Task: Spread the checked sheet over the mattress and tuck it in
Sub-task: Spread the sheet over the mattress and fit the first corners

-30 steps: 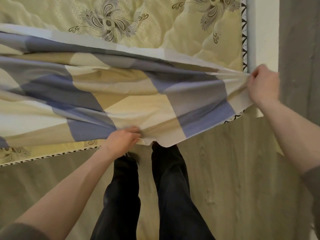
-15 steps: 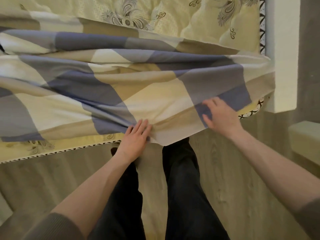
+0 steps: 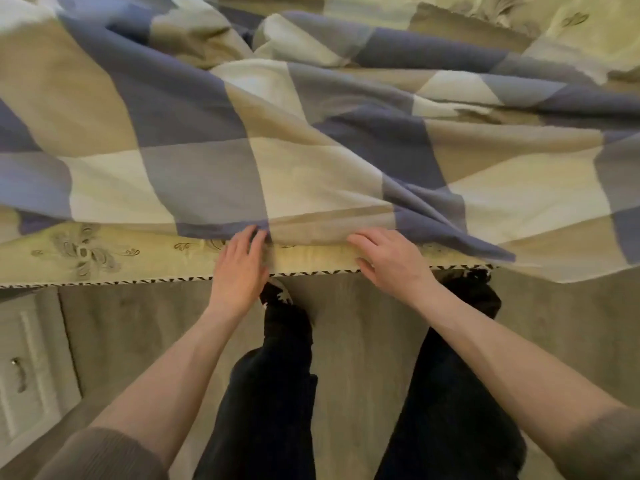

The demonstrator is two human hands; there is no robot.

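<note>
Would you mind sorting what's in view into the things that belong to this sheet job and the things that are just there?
Part of the job:
- checked sheet, rumpled, near edge not tucked
- mattress, a bare strip showing along the near edge
- left hand and right hand at the sheet's edge

Just there:
- white cabinet with a handle
- wood floor

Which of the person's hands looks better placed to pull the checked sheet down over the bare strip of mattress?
Probably the left hand. Its fingertips sit at the checked sheet's hem, where bare mattress begins and runs leftward. The right hand rests where the sheet already overhangs the edge.
</note>
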